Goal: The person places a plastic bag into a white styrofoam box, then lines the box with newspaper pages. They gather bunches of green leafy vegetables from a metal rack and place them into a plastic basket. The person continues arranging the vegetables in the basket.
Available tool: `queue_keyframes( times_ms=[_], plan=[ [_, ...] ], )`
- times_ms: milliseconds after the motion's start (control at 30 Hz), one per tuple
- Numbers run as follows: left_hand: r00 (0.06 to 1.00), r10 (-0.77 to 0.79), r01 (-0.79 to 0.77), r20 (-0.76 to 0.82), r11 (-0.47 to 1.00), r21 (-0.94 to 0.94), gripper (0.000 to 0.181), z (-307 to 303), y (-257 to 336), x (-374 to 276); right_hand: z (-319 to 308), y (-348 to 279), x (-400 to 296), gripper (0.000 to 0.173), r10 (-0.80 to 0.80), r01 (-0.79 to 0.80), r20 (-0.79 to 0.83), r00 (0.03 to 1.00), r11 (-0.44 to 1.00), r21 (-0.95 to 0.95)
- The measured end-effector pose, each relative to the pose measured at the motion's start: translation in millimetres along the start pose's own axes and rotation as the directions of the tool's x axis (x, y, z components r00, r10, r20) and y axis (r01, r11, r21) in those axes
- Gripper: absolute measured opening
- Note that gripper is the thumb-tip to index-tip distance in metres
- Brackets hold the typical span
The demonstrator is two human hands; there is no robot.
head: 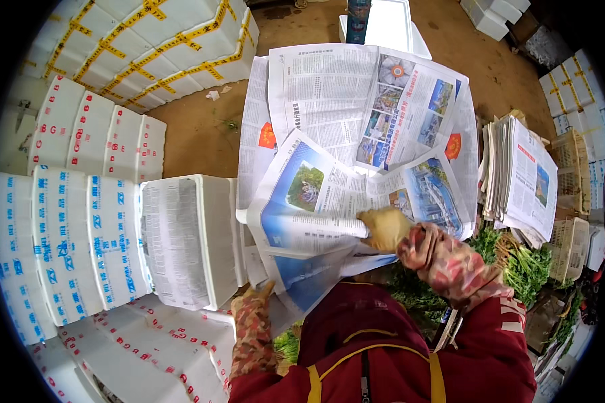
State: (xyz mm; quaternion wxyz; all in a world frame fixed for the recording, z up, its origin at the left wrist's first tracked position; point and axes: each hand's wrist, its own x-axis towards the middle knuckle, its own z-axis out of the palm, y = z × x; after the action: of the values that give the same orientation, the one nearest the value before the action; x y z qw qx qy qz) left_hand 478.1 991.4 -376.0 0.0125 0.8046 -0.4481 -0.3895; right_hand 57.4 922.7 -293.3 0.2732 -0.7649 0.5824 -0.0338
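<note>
Sheets of newspaper lie overlapping and fanned out before me, over what looks like a white foam box whose corner shows at the left. My right hand, in a tan glove, rests on the near sheets right of centre; whether its fingers grip the paper is unclear. Lower left, my left hand is at the near edge of a blue-printed newspaper sheet, its fingers partly hidden. That sheet hangs in folds towards my apron. Patterned sleeves cover both forearms.
A stack of newspapers stands at the right, above leafy green vegetables and beside plastic crates. Taped white foam boxes are piled at the left. A newspaper-covered foam box stands near my left hand. A dark post rises beyond.
</note>
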Motion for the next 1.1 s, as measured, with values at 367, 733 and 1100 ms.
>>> queue_keyframes(
  times_ms=[367,733,1100],
  plan=[
    [0.663,0.426,-0.405,-0.616,0.896,0.184,0.03,-323,-6,-120,-16,4,0,0.068,0.047,-0.071,0.214,0.976,0.992,0.105],
    [0.305,0.947,-0.814,-0.101,0.314,0.488,0.027,-442,236,-231,-143,-33,-55,0.059,-0.161,0.373,-0.39,0.907,0.739,0.561],
    [0.664,0.746,-0.618,0.051,0.585,-0.525,0.045,-230,410,-15,-154,124,-163,0.02,0.734,0.135,-0.178,0.656,0.118,0.984]
  ],
)
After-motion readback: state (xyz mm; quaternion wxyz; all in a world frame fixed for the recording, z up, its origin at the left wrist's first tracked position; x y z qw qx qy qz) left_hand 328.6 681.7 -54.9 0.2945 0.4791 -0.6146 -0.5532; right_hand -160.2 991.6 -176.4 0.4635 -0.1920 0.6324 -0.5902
